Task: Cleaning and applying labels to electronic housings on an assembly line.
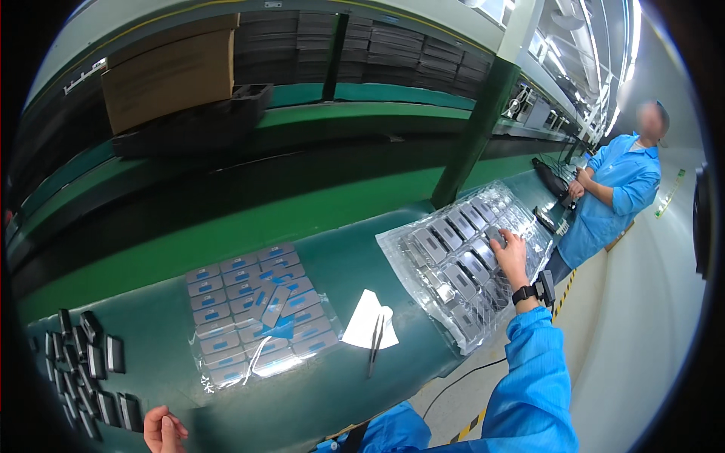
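My right hand [511,257] reaches over a clear plastic blister tray [396,240] at the right. Its thumb and fingers close on a small grey rectangular case [494,233] in the tray's upper part. Several more grey cases [429,245] sit in rows of pockets around it. Low at the left, my left hand [164,430] hovers by the table's near edge with loosely bent fingers and nothing visible in it. Nearest to it lie several black rectangular blocks [130,412], spread over the table's left end.
Mid-table lies a clear sheet of grey labelled plates [221,342], some loose plates [276,306] on top. Black tweezers [375,345] rest across white paper [362,317]. A green post [472,143] rises behind the tray. A cardboard box [170,75] stands on the shelf. Another person [630,177] works at far right.
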### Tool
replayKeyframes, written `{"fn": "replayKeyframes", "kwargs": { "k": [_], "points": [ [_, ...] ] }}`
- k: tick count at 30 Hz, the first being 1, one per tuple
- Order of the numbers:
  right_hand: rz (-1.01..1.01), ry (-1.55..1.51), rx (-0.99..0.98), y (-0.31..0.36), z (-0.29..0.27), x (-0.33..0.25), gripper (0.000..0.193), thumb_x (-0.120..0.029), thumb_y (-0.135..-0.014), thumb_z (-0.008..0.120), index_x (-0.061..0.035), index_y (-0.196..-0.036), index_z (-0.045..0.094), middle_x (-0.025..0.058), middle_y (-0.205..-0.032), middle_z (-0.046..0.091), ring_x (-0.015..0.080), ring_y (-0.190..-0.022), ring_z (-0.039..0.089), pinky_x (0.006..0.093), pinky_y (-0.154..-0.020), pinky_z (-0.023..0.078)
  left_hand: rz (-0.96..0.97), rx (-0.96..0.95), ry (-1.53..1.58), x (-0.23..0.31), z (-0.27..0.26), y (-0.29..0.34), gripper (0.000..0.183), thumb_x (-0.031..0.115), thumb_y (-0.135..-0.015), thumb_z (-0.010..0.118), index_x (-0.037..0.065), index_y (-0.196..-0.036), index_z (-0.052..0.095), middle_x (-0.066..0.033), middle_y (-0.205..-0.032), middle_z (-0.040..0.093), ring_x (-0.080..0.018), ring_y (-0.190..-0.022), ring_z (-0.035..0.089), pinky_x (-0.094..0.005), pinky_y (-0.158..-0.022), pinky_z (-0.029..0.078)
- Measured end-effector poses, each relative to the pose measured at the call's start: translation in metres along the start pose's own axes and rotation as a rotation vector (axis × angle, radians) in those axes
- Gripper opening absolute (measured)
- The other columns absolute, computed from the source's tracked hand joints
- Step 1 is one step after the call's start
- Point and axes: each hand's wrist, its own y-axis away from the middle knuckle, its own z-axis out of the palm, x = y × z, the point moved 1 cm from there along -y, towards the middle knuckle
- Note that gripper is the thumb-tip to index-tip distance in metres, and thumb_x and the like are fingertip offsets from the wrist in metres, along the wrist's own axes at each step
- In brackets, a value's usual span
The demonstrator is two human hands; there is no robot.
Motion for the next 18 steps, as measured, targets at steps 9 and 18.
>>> {"fn": "replayKeyframes", "kwargs": {
  "k": [9, 18],
  "points": [
    [0.038, -0.413, 0.039, -0.006, 0.010, 0.030, 0.030, -0.026, -0.074, 0.067, -0.0053, -0.097, 0.068, 0.0151, -0.095, 0.067, 0.0328, -0.092, 0.062, 0.0394, -0.085, 0.047, 0.013, 0.007, 0.007, 0.003, -0.005, 0.004, 0.021, 0.006, -0.090, 0.058, -0.003, -0.109, 0.060, -0.0051, -0.085, 0.059, -0.0103, -0.072, 0.051, -0.0205, -0.066, 0.041],
    [0.124, -0.319, -0.024, 0.010, -0.021, 0.026, 0.034, -0.032, -0.089, 0.053, -0.0079, -0.110, 0.065, 0.0185, -0.103, 0.064, 0.0340, -0.098, 0.059, 0.0388, -0.089, 0.044, -0.009, -0.062, 0.036, -0.003, -0.003, 0.002, 0.021, 0.006, -0.090, 0.057, -0.003, -0.110, 0.059, -0.0062, -0.087, 0.060, -0.0117, -0.072, 0.052, -0.0218, -0.066, 0.043]
  ]
}}
